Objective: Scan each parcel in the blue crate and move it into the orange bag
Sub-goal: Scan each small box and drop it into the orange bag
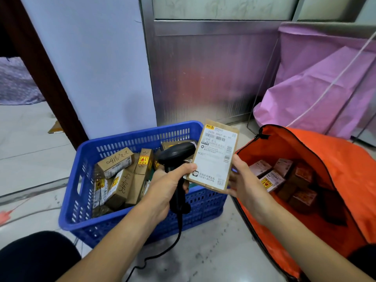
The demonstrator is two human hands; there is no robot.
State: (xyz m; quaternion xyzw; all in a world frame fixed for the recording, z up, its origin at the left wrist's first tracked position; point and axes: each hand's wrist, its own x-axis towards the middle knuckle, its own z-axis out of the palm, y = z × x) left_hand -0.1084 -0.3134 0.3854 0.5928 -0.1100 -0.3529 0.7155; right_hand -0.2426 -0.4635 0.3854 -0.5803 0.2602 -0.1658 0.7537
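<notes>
Parcels [273,180], six small boxes by my count, lie in the one orange bag [335,159], which stands open on the floor at the right. At least seven more boxes [115,162] sit jumbled in the one blue crate [130,139] on the left. One flat parcel [215,159] hangs over the crate's near right corner, its long axis near upright, top tipped slightly right, label facing the person. The right hand [244,180] pinches its lower right edge. The left hand [168,184] is clenched round the handle of one black scanner [177,153], whose head points right toward the parcel.
</notes>
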